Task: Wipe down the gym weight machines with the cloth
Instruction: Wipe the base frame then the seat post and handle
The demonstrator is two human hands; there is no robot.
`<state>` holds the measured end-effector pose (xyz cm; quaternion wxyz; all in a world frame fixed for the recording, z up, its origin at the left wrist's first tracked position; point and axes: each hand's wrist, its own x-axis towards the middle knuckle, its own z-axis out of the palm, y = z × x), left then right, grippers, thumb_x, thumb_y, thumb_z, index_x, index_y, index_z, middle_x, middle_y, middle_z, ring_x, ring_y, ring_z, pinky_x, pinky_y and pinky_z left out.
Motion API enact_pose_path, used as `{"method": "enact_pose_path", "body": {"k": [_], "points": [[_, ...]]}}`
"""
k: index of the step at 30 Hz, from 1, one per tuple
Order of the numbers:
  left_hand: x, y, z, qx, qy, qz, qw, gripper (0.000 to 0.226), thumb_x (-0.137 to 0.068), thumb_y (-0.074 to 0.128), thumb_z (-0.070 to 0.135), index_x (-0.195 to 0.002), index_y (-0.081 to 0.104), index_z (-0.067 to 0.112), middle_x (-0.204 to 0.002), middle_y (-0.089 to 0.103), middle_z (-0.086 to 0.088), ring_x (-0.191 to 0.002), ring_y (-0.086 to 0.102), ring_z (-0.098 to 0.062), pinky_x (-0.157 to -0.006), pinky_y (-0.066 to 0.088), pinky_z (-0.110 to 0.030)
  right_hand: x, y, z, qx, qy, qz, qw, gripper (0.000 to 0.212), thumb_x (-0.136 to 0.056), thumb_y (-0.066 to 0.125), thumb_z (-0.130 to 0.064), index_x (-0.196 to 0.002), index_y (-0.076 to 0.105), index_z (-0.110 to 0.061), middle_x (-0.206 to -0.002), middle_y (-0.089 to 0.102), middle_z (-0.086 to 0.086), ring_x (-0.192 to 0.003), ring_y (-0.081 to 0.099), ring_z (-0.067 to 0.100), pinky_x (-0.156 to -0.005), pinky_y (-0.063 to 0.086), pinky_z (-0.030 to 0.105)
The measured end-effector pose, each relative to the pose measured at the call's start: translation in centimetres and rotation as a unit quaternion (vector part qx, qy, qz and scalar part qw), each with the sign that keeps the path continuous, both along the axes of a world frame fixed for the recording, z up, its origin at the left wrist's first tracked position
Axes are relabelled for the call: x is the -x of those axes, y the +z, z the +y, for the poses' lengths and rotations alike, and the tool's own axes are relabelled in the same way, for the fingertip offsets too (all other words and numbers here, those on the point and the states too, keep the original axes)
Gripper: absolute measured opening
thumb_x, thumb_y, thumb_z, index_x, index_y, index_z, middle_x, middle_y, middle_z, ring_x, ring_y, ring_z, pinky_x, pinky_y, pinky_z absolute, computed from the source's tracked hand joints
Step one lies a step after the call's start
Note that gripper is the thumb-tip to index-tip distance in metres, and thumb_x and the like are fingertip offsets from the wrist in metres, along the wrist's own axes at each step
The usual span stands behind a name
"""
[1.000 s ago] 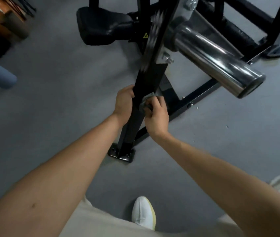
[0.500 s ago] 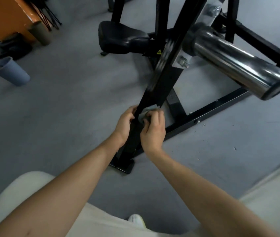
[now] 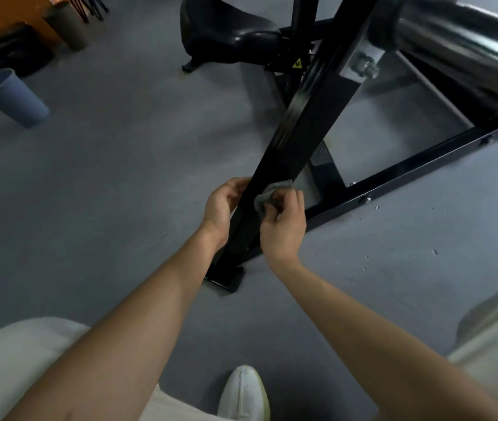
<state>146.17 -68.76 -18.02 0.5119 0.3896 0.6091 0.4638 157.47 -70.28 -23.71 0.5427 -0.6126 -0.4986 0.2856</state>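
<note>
The right hand has its fingers curled in tight round one small grey cloth; it pushes the cloth onto the right face of the black post; the cloth sits low on the post, a little way up from the post's foot

The left hand is on the other side of the post, level with the right hand; its fingers bend round the post's left edge; the fingertips go out of sight there, so how hard they squeeze is not clear, but it looks like a hold; the two hands are close, with only the post between them

The post leans up and to the right; up high on its right side there is one shiny metal bar and one big bolt; one low black bar runs along the floor to the right of the post; behind the post is one black seat; far to the left of the post stands one blue bin; below the post's foot, near the person, is one white shoe
</note>
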Motion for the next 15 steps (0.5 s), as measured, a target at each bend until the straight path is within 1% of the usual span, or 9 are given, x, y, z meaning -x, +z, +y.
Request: {"method": "enact_pose_path", "body": {"k": [2, 4, 6, 8, 9, 11, 12, 13, 15], "points": [[0.3, -0.6, -0.3, 0.012, -0.005, 0.010, 1.000, 0.042, -0.101, 0.032, 0.006, -0.123, 0.068, 0.004, -0.118, 0.073, -0.011, -0.101, 0.072, -0.009, -0.079, 0.054, -0.016, 1.3, -1.4, -0.7, 0.031, -0.008, -0.001, 0.999, 0.021, -0.092, 0.062, 0.000, -0.093, 0.052, -0.019, -0.102, 0.049, -0.011, -0.083, 0.052, 0.008, -0.068, 0.045, 0.020], [0.6, -1.5, -1.0, 0.035, 0.007, 0.034, 0.999, 0.041, -0.097, 0.033, 0.001, -0.119, 0.068, 0.007, -0.111, 0.073, -0.008, -0.092, 0.071, -0.005, -0.073, 0.053, -0.013, 2.8, -3.1, -1.4, 0.081, 0.014, 0.000, 0.997, 0.023, -0.089, 0.061, 0.002, -0.093, 0.053, -0.018, -0.103, 0.050, -0.011, -0.082, 0.053, 0.009, -0.068, 0.049, 0.027], [0.9, -2.7, -1.6, 0.068, 0.040, 0.062, 0.995, 0.039, -0.094, 0.036, 0.002, -0.115, 0.069, 0.006, -0.107, 0.073, -0.008, -0.093, 0.071, -0.011, -0.070, 0.053, -0.014, 4.1, -5.0, -2.6, 0.140, 0.038, 0.010, 0.989, 0.024, -0.086, 0.061, 0.004, -0.091, 0.053, -0.018, -0.103, 0.052, -0.009, -0.080, 0.053, 0.010, -0.069, 0.049, 0.029], [0.7, -3.9, -1.9, 0.092, 0.074, 0.095, 0.988, 0.036, -0.089, 0.043, 0.009, -0.110, 0.072, 0.007, -0.104, 0.075, -0.009, -0.099, 0.071, -0.022, -0.072, 0.054, -0.022, 5.1, -6.6, -3.3, 0.208, 0.031, 0.054, 0.976, 0.022, -0.086, 0.062, 0.001, -0.090, 0.056, -0.019, -0.102, 0.057, -0.007, -0.083, 0.057, 0.014, -0.073, 0.049, 0.030], [0.2, -4.2, -1.9, 0.096, 0.095, 0.111, 0.985, 0.034, -0.086, 0.045, 0.010, -0.107, 0.071, 0.009, -0.103, 0.074, -0.009, -0.098, 0.071, -0.024, -0.073, 0.053, -0.026, 5.3, -7.5, -3.3, 0.247, 0.023, 0.086, 0.965, 0.021, -0.086, 0.063, 0.000, -0.090, 0.058, -0.020, -0.101, 0.061, -0.006, -0.085, 0.060, 0.016, -0.075, 0.050, 0.030], [-0.4, -4.1, -1.9, 0.079, 0.135, 0.174, 0.972, 0.024, -0.087, 0.048, 0.009, -0.101, 0.067, 0.012, -0.096, 0.071, -0.006, -0.090, 0.068, -0.023, -0.070, 0.050, -0.029, 6.4, -8.9, -3.2, 0.326, 0.018, 0.164, 0.931, 0.019, -0.088, 0.057, 0.001, -0.091, 0.060, -0.017, -0.092, 0.064, -0.002, -0.083, 0.063, 0.019, -0.070, 0.051, 0.024], [-0.7, -4.0, -2.0, 0.064, 0.156, 0.226, 0.960, 0.016, -0.090, 0.050, 0.009, -0.097, 0.064, 0.013, -0.091, 0.068, -0.004, -0.083, 0.065, -0.019, -0.065, 0.047, -0.028, 7.1, -9.8, -3.3, 0.360, 0.023, 0.190, 0.913, 0.018, -0.088, 0.053, 0.002, -0.091, 0.059, -0.015, -0.087, 0.063, 0.000, -0.080, 0.063, 0.020, -0.066, 0.049, 0.022], [-1.1, -3.8, -2.3, 0.052, 0.180, 0.279, 0.942, 0.010, -0.092, 0.052, 0.010, -0.093, 0.061, 0.013, -0.084, 0.065, -0.001, -0.074, 0.062, -0.016, -0.060, 0.043, -0.026, 7.5, -10.5, -3.5, 0.382, 0.035, 0.193, 0.903, 0.018, -0.089, 0.051, 0.002, -0.090, 0.058, -0.015, -0.086, 0.063, 0.001, -0.079, 0.062, 0.021, -0.064, 0.048, 0.023], [-1.9, -4.1, -3.1, 0.035, 0.190, 0.359, 0.913, 0.011, -0.093, 0.053, 0.010, -0.083, 0.059, 0.013, -0.072, 0.060, 0.002, -0.063, 0.057, -0.012, -0.054, 0.037, -0.026, 8.1, -11.8, -3.8, 0.414, 0.076, 0.178, 0.889, 0.017, -0.089, 0.050, -0.001, -0.086, 0.055, -0.017, -0.088, 0.064, 0.002, -0.078, 0.061, 0.019, -0.063, 0.048, 0.027]]}}
